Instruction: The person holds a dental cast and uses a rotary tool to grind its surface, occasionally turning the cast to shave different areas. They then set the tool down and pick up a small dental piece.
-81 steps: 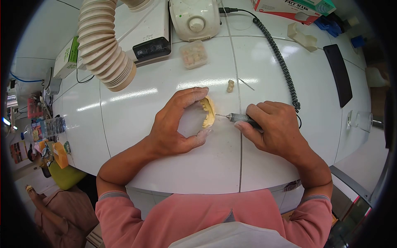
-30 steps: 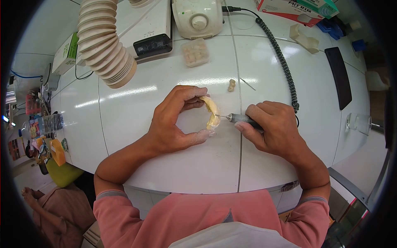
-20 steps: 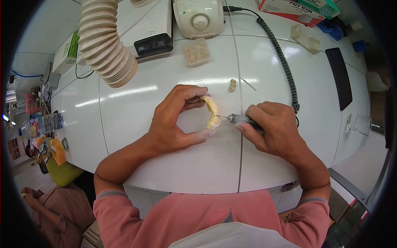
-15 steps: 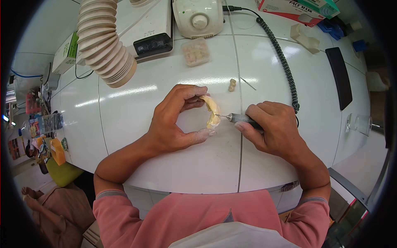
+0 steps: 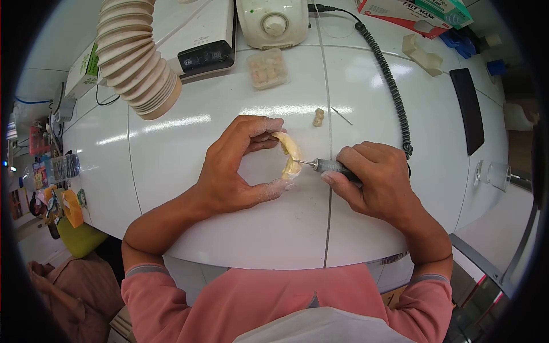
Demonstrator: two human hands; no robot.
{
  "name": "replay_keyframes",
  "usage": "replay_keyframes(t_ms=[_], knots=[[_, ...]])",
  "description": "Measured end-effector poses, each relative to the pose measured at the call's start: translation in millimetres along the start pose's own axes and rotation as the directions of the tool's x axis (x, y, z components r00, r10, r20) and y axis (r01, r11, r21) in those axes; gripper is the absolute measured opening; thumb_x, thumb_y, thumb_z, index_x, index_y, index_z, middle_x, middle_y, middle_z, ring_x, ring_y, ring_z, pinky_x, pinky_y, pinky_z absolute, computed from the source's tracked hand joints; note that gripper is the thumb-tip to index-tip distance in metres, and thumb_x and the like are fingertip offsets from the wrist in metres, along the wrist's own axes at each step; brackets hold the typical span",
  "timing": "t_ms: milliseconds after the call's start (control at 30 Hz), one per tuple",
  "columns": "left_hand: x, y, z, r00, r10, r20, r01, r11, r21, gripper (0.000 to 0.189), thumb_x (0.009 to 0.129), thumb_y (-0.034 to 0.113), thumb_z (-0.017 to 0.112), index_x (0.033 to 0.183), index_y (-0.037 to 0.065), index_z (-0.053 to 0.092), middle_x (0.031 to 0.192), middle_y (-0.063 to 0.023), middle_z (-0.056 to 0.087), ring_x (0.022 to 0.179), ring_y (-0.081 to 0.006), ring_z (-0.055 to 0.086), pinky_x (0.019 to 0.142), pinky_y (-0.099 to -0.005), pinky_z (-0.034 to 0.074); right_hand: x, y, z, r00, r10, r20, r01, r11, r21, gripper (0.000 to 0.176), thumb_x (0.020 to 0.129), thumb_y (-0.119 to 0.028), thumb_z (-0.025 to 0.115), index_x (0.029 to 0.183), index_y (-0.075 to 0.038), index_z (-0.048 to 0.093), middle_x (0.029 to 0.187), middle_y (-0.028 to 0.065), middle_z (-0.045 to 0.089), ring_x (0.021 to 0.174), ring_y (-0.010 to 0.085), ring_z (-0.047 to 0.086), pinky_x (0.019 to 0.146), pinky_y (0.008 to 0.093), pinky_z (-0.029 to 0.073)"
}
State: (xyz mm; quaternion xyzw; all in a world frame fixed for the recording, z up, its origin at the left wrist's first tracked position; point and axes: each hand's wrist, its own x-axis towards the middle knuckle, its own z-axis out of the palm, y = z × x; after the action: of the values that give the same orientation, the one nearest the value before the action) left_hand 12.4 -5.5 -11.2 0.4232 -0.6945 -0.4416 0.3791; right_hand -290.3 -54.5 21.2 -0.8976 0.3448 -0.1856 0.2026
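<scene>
Two bare, dusty hands are at work above a glossy white table (image 5: 257,237). The left hand (image 5: 229,166) is clamped on a curved, cream-yellow dental model (image 5: 291,155), fingers at its far end and thumb at its near end, with an open gap between palm and model. The right hand (image 5: 377,178) is closed around a dark, pen-like drill (image 5: 335,167), whose thin metal tip points left and reaches the model's outer side; whether it touches is hard to tell. Beyond the hands, a small tooth-coloured piece (image 5: 318,118) lies near a thin metal pin (image 5: 342,116). Farther back sit a clear plastic box (image 5: 267,70) of small pale pieces and a cream machine with a knob (image 5: 274,24). A coiled black cord (image 5: 390,86) runs down toward the right hand.
</scene>
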Motion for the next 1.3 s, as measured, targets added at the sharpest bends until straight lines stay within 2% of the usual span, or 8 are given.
replay_keyframes(t_ms=[433,1033,1300], knots=[[0.3,0.9,0.2,1.000,-0.001,-0.002,0.001,1.000,-0.006,0.092,0.083,0.005,0.098,0.160,-0.003,0.048,0.148,-0.0176,0.056,0.143,-0.0324,0.066,0.121,-0.0465,0.058,0.8,-1.7,-1.4,0.999,0.016,0.029,-0.016,1.000,0.000,0.035,0.095,-0.036,0.089,0.089,-0.008,0.069,0.066,0.0045,0.059,0.057,0.0260,0.060,0.055,0.0419,0.047],[-0.4,0.2,0.5,1.000,-0.008,-0.007,0.008,1.000,0.013,0.092,0.082,0.008,0.100,0.158,-0.003,0.049,0.148,-0.0167,0.056,0.143,-0.0306,0.065,0.119,-0.0441,0.058,-0.1,1.1,0.6,0.999,-0.036,0.024,0.035,0.999,0.028,0.035,0.094,-0.037,0.089,0.089,-0.009,0.070,0.066,0.0036,0.058,0.057,0.0251,0.060,0.054,0.0414,0.046],[-0.1,1.2,-0.2,1.000,-0.011,-0.003,0.011,1.000,0.023,0.092,0.083,0.009,0.100,0.158,-0.003,0.048,0.148,-0.0168,0.056,0.143,-0.0306,0.066,0.119,-0.0441,0.059,0.6,-2.1,-0.4,1.000,0.018,0.016,-0.019,1.000,0.011,0.034,0.094,-0.036,0.089,0.087,-0.008,0.070,0.066,0.0045,0.057,0.057,0.0259,0.059,0.054,0.0422,0.046]])
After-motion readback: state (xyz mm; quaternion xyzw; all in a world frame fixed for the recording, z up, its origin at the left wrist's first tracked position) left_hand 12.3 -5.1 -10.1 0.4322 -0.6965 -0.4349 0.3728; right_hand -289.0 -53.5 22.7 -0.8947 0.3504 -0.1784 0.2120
